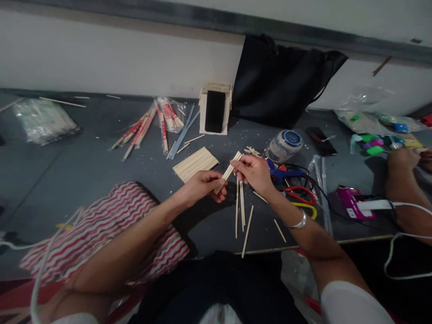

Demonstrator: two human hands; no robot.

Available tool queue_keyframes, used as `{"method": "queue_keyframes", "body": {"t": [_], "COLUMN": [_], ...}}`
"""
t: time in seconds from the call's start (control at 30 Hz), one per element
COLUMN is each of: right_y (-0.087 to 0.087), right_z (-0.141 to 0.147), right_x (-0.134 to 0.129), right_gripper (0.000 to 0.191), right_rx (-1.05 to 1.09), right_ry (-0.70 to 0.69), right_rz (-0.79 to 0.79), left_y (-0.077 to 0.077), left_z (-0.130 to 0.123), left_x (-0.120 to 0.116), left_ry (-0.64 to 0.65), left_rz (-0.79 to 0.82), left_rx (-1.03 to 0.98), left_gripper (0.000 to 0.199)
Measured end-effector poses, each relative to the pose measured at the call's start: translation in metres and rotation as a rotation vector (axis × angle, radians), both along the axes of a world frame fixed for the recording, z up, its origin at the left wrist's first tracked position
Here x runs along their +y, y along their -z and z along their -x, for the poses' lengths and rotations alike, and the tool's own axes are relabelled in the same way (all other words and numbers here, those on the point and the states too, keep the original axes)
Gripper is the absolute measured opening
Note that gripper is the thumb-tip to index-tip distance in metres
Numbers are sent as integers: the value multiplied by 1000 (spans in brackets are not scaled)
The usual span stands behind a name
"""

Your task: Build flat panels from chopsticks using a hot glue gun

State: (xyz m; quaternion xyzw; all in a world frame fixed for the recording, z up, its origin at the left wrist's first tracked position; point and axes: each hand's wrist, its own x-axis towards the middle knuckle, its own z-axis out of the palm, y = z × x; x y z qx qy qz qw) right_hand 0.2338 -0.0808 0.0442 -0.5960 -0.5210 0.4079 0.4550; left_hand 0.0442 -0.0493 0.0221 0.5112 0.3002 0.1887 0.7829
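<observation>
A small bundle of short pale wooden sticks [228, 173] is held slanting above the table. My left hand [203, 185] pinches its lower end, fingers closed. At the upper end, my right hand [252, 172], with a metal bangle on its wrist, grips the same bundle between thumb and fingers. Just beyond my left hand lies a flat panel of sticks set side by side [195, 164]. Several longer loose sticks [241, 204] are spread below my right hand. A pile of short stick pieces [252, 152] lies partly hidden behind it.
Right of my hands are a blue glue gun [281, 173], red-handled scissors [303, 195] and a clear jar [281, 147]. A phone [215, 111] leans at the back beside a black bag [276, 81]. Wrapped chopsticks [140, 130] and striped cloth [124, 225] lie left. Another person's hand [403, 159] is far right.
</observation>
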Motion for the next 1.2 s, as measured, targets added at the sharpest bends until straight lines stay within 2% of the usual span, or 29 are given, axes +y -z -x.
{"method": "queue_keyframes", "body": {"t": [0.33, 0.57, 0.67, 0.73, 0.8, 0.93, 1.0, 1.1, 1.17, 1.2], "right_y": [5, 10, 5, -3, -12, -21, -17, -5, 5, 10], "right_z": [1, 1, -6, -16, -29, -52, -59, -66, -67, -67], "right_x": [0, 3, 7, 10, 12, 13, 11, -7, -32, -48], "right_gripper": [55, 53, 51, 49, 44, 33, 28, 12, 22, 22], "right_rx": [-17, 26, 78, 117, 111, -123, -289, -560, -695, -727], "right_ry": [-16, -26, 30, 89, 91, 26, 71, 212, 244, 197], "right_rz": [-44, -23, -46, -58, -34, 103, 138, 70, -35, -86], "left_y": [1, 2, 1, 1, 2, 2, 2, 2, 2, 3], "left_z": [0, -1, 0, 1, 2, 0, -1, -1, 0, 1], "left_x": [0, 1, 5, 8, 10, 10, 9, 10, 13, 15], "left_ry": [8, -33, -96, -164, -225, -250, -241, -247, -269, -284], "left_rz": [-24, -41, -73, -92, -101, -102, -93, -79, -85, -91], "left_rx": [30, 54, 76, 86, 87, 72, 67, 68, 78, 84], "left_gripper": [32, 36, 38, 39, 39, 38, 38, 36, 34, 33]}}
